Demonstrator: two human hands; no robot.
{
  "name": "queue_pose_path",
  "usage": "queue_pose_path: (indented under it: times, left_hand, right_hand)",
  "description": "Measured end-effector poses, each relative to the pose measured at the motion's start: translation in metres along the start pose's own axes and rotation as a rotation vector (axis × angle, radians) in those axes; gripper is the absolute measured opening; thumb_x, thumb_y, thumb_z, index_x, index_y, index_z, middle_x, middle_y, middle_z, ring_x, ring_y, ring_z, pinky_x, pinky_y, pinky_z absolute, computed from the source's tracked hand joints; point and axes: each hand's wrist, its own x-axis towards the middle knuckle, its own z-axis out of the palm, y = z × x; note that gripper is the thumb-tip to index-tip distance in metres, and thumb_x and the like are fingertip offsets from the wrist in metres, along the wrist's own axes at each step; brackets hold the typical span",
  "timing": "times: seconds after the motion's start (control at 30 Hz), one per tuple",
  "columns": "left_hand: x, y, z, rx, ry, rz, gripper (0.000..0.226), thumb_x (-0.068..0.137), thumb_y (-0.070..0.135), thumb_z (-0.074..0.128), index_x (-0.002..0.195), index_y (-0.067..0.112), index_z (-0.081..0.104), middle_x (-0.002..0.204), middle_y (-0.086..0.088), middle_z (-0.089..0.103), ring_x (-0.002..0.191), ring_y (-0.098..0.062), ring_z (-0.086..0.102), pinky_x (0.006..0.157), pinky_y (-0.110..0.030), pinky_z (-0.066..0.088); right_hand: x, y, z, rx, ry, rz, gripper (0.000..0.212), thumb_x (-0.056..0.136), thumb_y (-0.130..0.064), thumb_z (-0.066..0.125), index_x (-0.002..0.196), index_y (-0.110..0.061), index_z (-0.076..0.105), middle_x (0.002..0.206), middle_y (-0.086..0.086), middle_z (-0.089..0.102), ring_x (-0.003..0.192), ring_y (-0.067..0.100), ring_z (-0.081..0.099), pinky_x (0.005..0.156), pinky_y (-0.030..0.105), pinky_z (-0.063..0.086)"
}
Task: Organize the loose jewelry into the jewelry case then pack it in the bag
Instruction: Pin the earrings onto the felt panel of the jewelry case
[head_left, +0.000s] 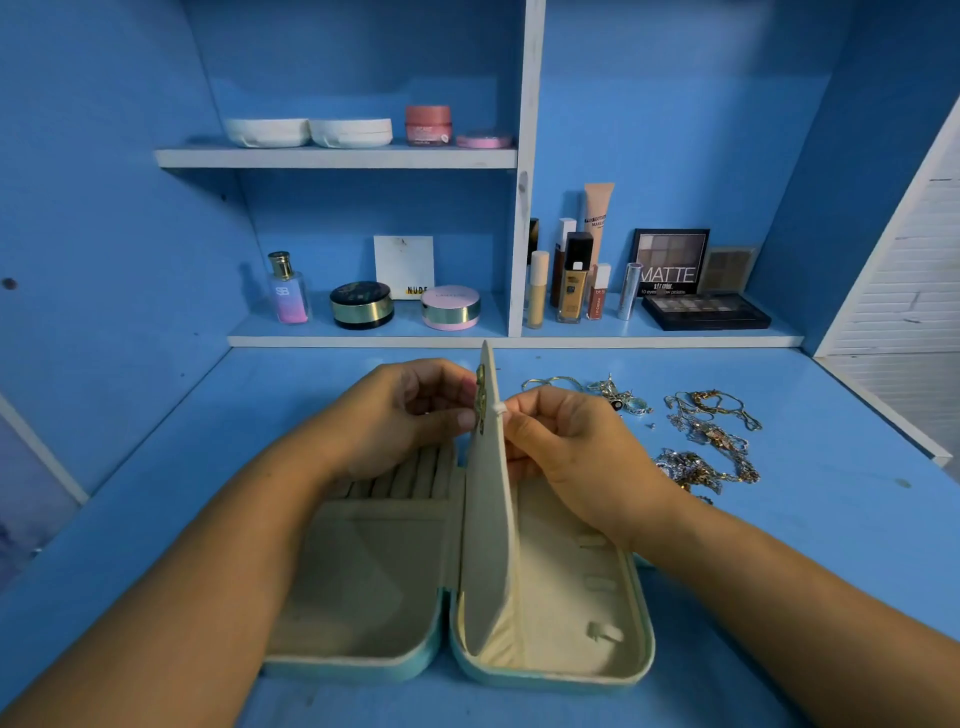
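Teal-shelled and cream-lined, the jewelry case (550, 675) lies open on the blue desk (156, 519) right in front of you, its middle panel (491, 519) standing upright. Your left hand (395, 415) pinches a gold piece (480, 397) against the panel's left face, and your right hand (566, 447) pinches a small white piece (500, 409) at its right edge. Loose jewelry (706, 441) lies heaped on the desk to the right.

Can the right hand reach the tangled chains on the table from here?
Probably yes. The tangled chains lie uncovered on the table just right of the right hand, nothing between. But its grip pinches the divider flap, so it must let go first.
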Motion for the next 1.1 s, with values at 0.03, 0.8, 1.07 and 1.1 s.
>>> queue_pose_path:
  times: [0.03,0.8,1.07,1.1]
  left_hand:
    - [-0.0003,0.0001,-0.0001,0.006,0.0,0.001,0.018,0.088,0.005,0.064,0.1,0.018,0.067,0.105,-0.006,0.072,0.105,-0.022,0.066,0.099,-0.043,0.049]
    - [-0.0007,0.0019,0.001,0.059,0.009,0.001,0.02,0.089,0.003,0.064,0.102,0.018,0.066,0.101,-0.001,0.072,0.101,-0.015,0.067,0.091,-0.026,0.051]
    - [-0.0005,0.0025,0.0007,0.096,0.0,-0.005,0.021,0.089,0.006,0.064,0.104,0.02,0.067,0.104,0.0,0.072,0.102,-0.013,0.066,0.095,-0.03,0.051]
    - [-0.0006,0.0024,0.0011,0.095,0.0,-0.003,0.021,0.089,0.006,0.064,0.105,0.02,0.067,0.104,0.0,0.072,0.103,-0.014,0.066,0.095,-0.03,0.051]
  right_hand:
    - [-0.0005,-0.0003,0.0006,-0.001,-0.008,-0.003,0.013,0.094,-0.009,0.055,0.089,0.001,0.062,0.072,0.006,0.069,0.061,0.01,0.065,0.063,0.02,0.055]
    - [0.0003,0.0039,0.0028,-0.504,0.085,-0.291,0.018,0.089,-0.012,0.063,0.083,-0.028,0.061,0.07,-0.015,0.06,0.064,-0.002,0.056,0.06,0.009,0.042]
    - [-0.0004,0.0044,0.0003,-0.583,0.067,-0.298,0.013,0.091,-0.018,0.061,0.085,-0.029,0.061,0.075,-0.013,0.062,0.068,0.0,0.057,0.061,0.012,0.043]
    - [-0.0009,0.0048,-0.0005,-0.565,0.058,-0.291,0.011,0.091,-0.018,0.061,0.088,-0.028,0.061,0.078,-0.011,0.064,0.071,0.002,0.06,0.064,0.015,0.047]
